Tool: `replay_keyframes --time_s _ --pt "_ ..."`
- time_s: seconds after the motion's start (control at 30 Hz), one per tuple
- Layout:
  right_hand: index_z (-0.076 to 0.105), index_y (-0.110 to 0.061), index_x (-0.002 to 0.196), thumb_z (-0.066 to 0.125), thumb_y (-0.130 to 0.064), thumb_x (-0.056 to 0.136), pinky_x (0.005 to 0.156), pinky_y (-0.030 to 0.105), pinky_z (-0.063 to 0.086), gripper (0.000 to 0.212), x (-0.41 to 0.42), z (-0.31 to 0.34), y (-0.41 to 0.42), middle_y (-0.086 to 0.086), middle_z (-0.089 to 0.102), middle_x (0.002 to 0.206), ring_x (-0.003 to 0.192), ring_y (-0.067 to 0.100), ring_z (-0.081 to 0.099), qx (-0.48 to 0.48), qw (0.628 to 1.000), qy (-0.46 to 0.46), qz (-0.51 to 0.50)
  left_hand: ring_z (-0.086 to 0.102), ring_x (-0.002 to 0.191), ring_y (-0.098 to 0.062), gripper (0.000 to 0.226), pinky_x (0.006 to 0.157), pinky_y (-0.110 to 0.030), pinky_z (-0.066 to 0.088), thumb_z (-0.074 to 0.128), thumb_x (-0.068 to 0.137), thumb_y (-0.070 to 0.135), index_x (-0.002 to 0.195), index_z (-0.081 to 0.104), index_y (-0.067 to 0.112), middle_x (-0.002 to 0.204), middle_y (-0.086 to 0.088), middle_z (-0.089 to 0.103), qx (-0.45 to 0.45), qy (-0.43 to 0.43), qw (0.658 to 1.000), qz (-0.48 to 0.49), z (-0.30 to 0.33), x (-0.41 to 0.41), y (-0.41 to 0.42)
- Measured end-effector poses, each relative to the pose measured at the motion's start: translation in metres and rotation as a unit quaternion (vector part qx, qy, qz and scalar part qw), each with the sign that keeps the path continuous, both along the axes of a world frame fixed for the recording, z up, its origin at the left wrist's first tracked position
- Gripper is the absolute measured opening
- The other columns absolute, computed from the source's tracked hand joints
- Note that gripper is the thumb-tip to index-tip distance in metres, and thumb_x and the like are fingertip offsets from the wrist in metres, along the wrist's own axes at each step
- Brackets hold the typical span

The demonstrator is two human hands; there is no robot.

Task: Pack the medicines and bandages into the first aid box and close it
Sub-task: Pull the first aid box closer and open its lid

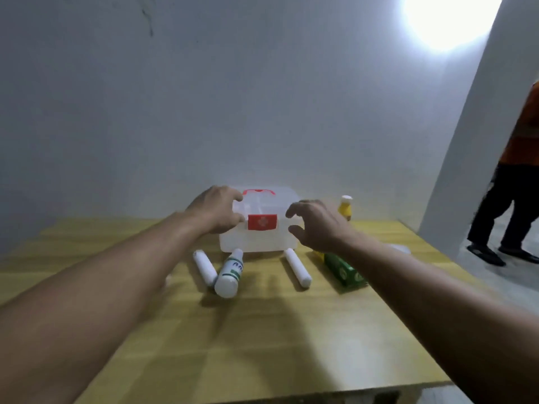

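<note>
A translucent white first aid box (259,239) with a red handle and a red cross label stands shut at the far middle of the wooden table (262,330). My left hand (217,209) rests on its left top corner, fingers curled over the lid. Just off the box's right side hovers my right hand (313,225), fingers spread, holding nothing. In front of the box lie two white bandage rolls (204,266) (297,266), a white bottle with green print (230,274) and a green medicine carton (344,269). A yellow bottle (345,208) stands behind my right hand.
A white wall rises right behind the table. The table's right edge runs past the green carton, with a small clear plastic item (398,248) near it. A person (513,176) in an orange top and dark trousers stands on the floor at the far right.
</note>
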State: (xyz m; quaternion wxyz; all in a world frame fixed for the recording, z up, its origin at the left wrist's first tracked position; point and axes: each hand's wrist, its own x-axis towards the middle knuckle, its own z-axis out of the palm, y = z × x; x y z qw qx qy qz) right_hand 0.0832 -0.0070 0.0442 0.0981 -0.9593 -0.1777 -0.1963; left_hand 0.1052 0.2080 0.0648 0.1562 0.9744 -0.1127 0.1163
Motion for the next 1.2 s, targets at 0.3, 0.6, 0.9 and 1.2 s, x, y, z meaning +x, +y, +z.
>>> replay_keyframes --time_s 0.3,0.6,0.9,1.2 --pt "0.067 -0.008 0.11 0.078 -0.013 0.076 0.097 0.06 0.044 0.036 0.055 -0.045 0.01 0.016 0.065 0.127 0.122 0.037 0.058 -0.102 0.965 -0.215 0.112 0.042 0.137 -0.027 0.057 0.11 -0.039 0.035 0.058 0.091 0.04 0.141 0.049 0.014 0.151 -0.007 0.045 -0.054 -0.013 0.998 0.001 -0.008 0.047 0.014" --pt "0.068 -0.008 0.11 0.079 -0.022 0.07 0.097 0.06 0.045 0.044 0.072 -0.069 0.007 0.014 0.063 0.13 0.122 0.034 0.058 -0.123 0.953 -0.254 0.107 0.035 0.143 -0.027 0.089 0.113 -0.04 0.032 0.061 0.079 0.064 0.148 0.038 0.013 0.158 -0.004 0.034 -0.08 0.037 0.995 0.038 -0.024 0.066 0.005" --pt "0.071 -0.006 0.094 0.064 -0.006 0.079 0.083 0.05 0.053 0.017 0.087 -0.073 0.008 0.017 0.071 0.113 0.104 0.035 0.068 -0.141 0.893 -0.404 0.141 0.036 0.142 -0.028 0.086 0.112 -0.042 0.034 0.066 0.078 0.059 0.146 0.041 0.012 0.157 -0.005 0.035 -0.105 0.029 0.993 0.047 -0.024 0.062 0.001" --pt "0.066 -0.002 0.1 0.063 -0.006 0.083 0.078 0.052 0.055 0.018 0.094 -0.068 0.002 0.024 0.069 0.11 0.101 0.041 0.066 -0.204 0.866 -0.423 0.171 0.034 0.144 -0.027 0.084 0.113 -0.041 0.032 0.064 0.08 0.058 0.147 0.04 0.011 0.159 -0.004 0.032 -0.095 0.033 0.994 0.039 -0.024 0.06 0.002"
